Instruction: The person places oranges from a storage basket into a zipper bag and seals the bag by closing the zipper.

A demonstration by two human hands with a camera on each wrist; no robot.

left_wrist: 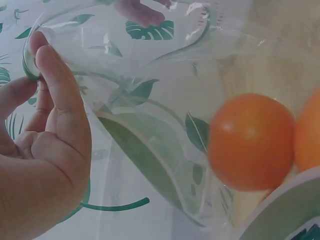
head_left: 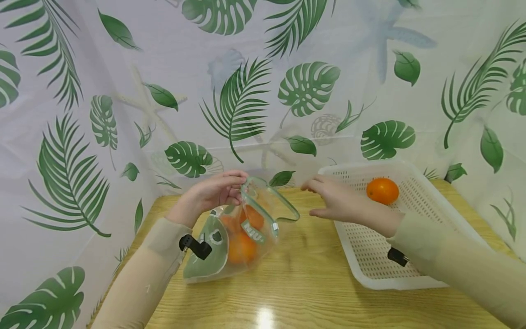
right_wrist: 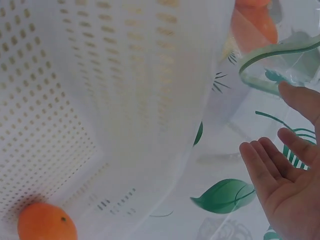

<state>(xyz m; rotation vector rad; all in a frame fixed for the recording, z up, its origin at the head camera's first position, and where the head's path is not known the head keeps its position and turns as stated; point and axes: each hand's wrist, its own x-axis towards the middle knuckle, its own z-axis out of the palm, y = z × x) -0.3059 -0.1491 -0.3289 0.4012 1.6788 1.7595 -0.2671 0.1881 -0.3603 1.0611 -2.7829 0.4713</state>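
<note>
My left hand (head_left: pixel 218 189) pinches the green-edged rim of a clear zip bag (left_wrist: pixel 145 145) between thumb and fingers. The bag's mouth gapes toward the right, and several oranges (head_left: pixel 242 249) lie inside it. Green printing covers part of its side. My right hand (head_left: pixel 334 198) holds nothing, its fingers extended and slightly bent, between the bag's mouth and a white plastic basket (head_left: pixel 351 260). A single orange (head_left: pixel 383 191) sits in the basket near its far end; the right wrist view shows that orange (right_wrist: pixel 47 222) in a corner.
Beneath the bag and basket is a wood-grain table (head_left: pixel 283 288). A white sheet printed with green leaves (head_left: pixel 242 105) hangs behind the table and along its sides. The perforated basket takes up the table's right side, with my right forearm reaching over it.
</note>
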